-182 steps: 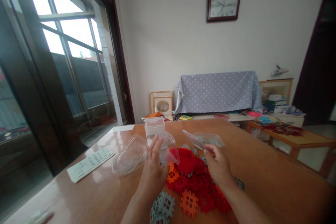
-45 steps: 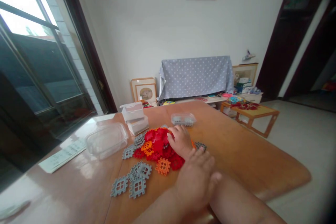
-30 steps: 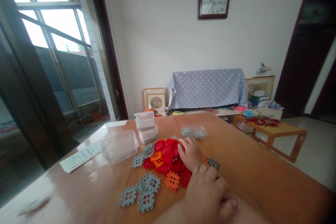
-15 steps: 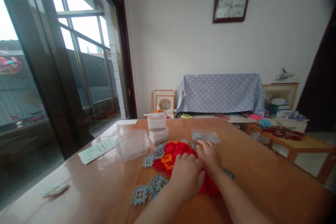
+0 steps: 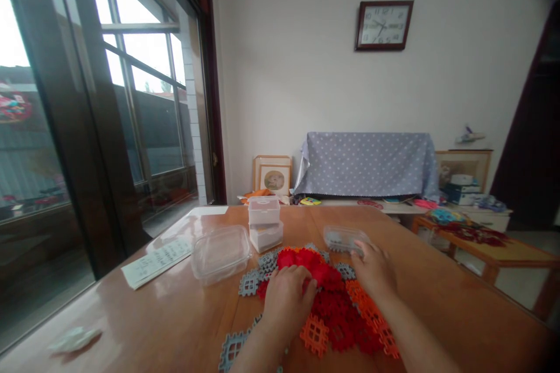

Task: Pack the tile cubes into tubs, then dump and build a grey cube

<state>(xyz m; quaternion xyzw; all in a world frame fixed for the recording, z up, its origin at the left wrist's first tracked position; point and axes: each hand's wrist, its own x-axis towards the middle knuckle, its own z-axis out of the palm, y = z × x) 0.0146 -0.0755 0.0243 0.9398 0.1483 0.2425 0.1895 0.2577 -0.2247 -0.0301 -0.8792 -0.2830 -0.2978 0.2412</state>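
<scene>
Head cam: I'm resting L grip (image 5: 286, 300), curled, on red plastic tiles (image 5: 332, 306), R grip (image 5: 374, 271) beside clear tub (image 5: 341, 239); hold unclear; hasty sweep could scatter tiles.

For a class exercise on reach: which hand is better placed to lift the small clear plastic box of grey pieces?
The right hand looks better placed: its fingertips are at the edge of the small clear plastic box. The left hand rests on the heap of red plastic lattice tiles, farther away.
</scene>
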